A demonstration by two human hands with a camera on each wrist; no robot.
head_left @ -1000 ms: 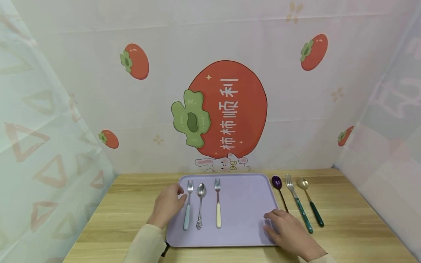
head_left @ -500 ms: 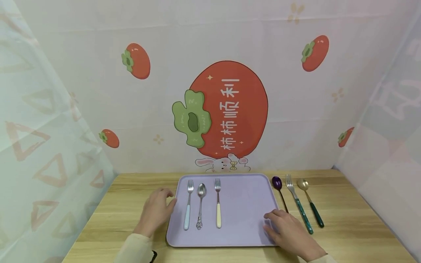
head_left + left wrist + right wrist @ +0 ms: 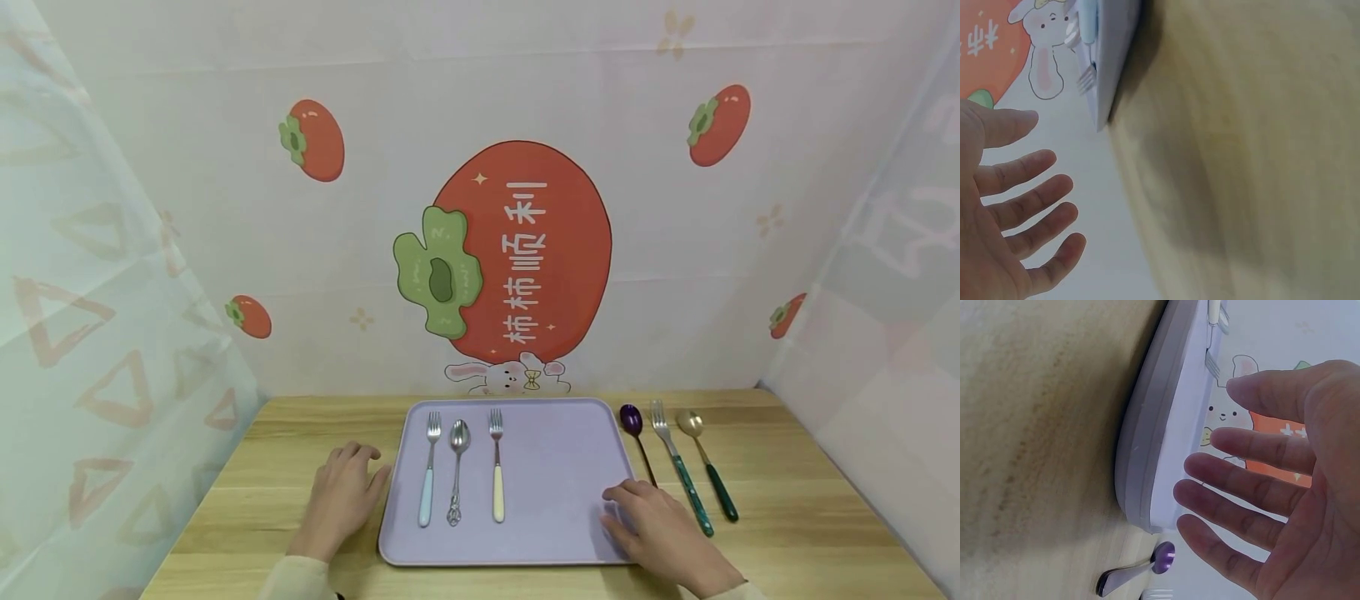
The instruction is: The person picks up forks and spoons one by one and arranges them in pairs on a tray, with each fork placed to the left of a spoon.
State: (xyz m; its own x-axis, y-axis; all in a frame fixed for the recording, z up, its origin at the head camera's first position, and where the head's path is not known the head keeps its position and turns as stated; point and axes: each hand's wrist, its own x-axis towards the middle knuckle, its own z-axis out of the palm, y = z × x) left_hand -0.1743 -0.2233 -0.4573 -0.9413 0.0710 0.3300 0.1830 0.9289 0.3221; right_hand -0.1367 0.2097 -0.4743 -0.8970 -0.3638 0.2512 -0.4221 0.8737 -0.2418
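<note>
On a lavender tray lie a fork with a pale blue handle, a silver spoon with an ornate handle and a fork with a cream handle. My left hand is over the table just left of the tray, fingers relaxed and holding nothing. In the left wrist view its fingers are spread apart. My right hand hovers at the tray's right edge, near the purple spoon, whose handle end it hides. The right wrist view shows its fingers loosely extended, with nothing in them.
Right of the tray lie a fork with a green marbled handle and a gold spoon with a dark green handle. Printed cloth walls close off the back and sides of the wooden table.
My left hand has drawn back from beside the blue-handled fork, moving left and toward me off the tray. My right hand and the cutlery stay where they were.
</note>
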